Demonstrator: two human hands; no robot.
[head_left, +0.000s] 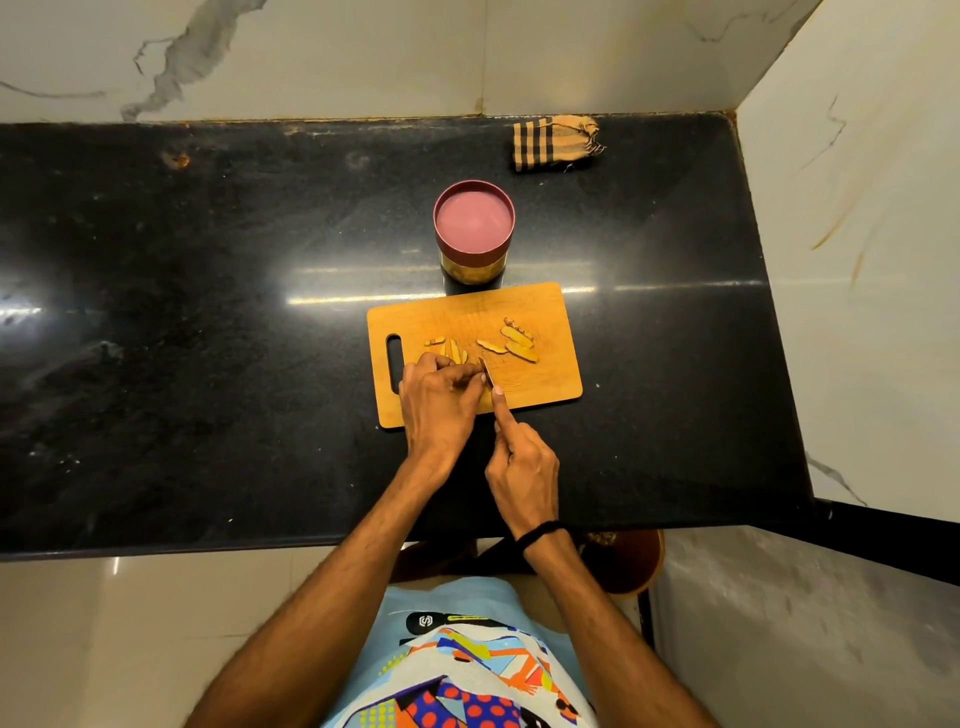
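1. The left hand (439, 402) is curled narrow, its fingertips pinning a yellow piece (458, 357) that is largely hidden beneath them.
2. The right hand (524, 470) grips a knife (485, 371), forefinger straight along its back, the blade just beside the left fingertips.
3. Both work on the near left part of a wooden cutting board (543, 384) on the black tabletop (208, 312).
4. Cut slices (514, 343) lie farther right on the board.

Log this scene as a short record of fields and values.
work: slicing yellow pieces
left hand: pinches piece, mostly hidden, against cutting board
right hand: grips knife, forefinger along blade
slices: scattered on the board
jar: maroon lid on, behind board
cloth: checked, back edge of counter
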